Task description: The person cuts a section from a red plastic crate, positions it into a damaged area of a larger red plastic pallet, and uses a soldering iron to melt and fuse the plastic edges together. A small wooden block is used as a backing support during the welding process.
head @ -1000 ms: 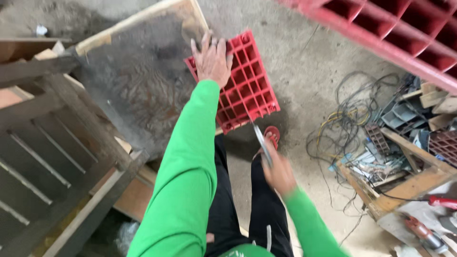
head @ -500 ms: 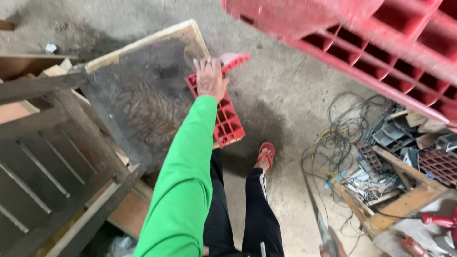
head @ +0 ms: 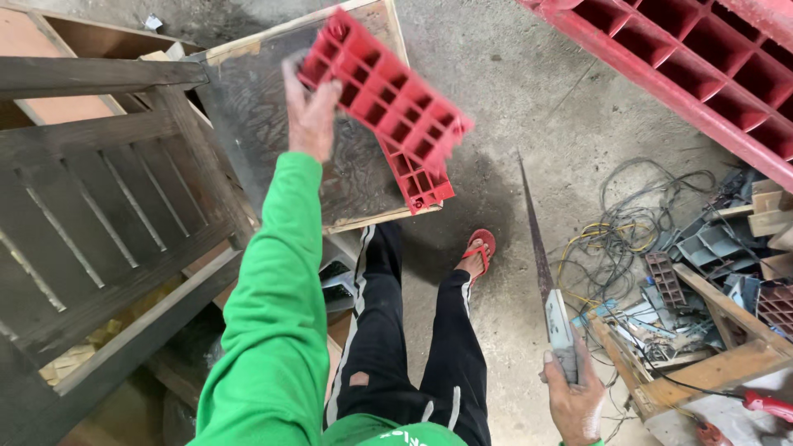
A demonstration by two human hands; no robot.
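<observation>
Concrete workshop floor (head: 529, 99), scrap all round: we've got the grid piece up off the ground.

Half a sec ago our left hand (head: 310, 111) lay flat on the red plastic grid piece (head: 388, 103) where it sat on the floor by the dark framed board (head: 273, 124); now fingers are closed round its edge and it's lifted, tilted, in the air above that board. So the piece is picked up, w/ nothing else supporting it. Right hand (head: 574, 396) is back in view at lower right, fist closed on the handle of a handsaw (head: 541, 264), blade pointing away over the floor. Tangled wires (head: 628, 223) & broken bits lie right; dark wooden slatted frame (head: 91, 206) left.
</observation>
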